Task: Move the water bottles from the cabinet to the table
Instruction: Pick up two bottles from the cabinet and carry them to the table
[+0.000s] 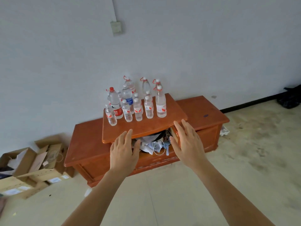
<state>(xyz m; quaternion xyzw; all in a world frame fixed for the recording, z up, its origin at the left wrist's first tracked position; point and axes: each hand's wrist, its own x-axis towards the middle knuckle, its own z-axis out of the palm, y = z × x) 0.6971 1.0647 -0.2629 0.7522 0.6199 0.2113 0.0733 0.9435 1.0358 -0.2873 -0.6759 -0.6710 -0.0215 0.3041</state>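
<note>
The left hand (124, 150) and right hand (187, 144), both spread empty, should each wrap a front bottle (127, 112) mid-body, sparing neighbours.

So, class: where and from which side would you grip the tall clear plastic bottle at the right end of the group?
Probably wrap the grip round the straight midsection of the tall clear plastic bottle, coming from the front right: it stands upright, that side is free, a small clear bottle crowds its left. The open right hand is nearest.
</note>
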